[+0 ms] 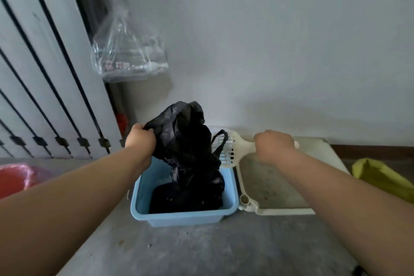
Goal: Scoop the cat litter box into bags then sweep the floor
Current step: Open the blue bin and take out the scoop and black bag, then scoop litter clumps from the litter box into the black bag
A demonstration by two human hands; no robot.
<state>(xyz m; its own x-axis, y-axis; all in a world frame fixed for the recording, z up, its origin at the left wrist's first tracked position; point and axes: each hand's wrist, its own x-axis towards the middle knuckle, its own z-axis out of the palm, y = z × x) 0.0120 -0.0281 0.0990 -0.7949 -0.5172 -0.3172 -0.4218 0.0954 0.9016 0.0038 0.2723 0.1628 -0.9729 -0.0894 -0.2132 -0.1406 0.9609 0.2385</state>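
Observation:
My left hand (140,139) grips the top edge of a black plastic bag (188,141) and holds it up above a light blue bin (183,215); the bag's bottom rests inside the bin. My right hand (274,144) grips the handle of a cream slotted litter scoop (230,150), whose head sits against the bag's right side, partly behind one bag handle. Under the scoop lies the cream litter box (280,209) with grey litter (266,181) in it, right beside the blue bin.
A white radiator (44,87) stands at the left wall, with a clear plastic bag (130,56) hanging beside it. A pink-red bag (18,179) lies at the left edge, a yellow bag (380,177) at the right. Grey concrete floor (179,251) spreads in front.

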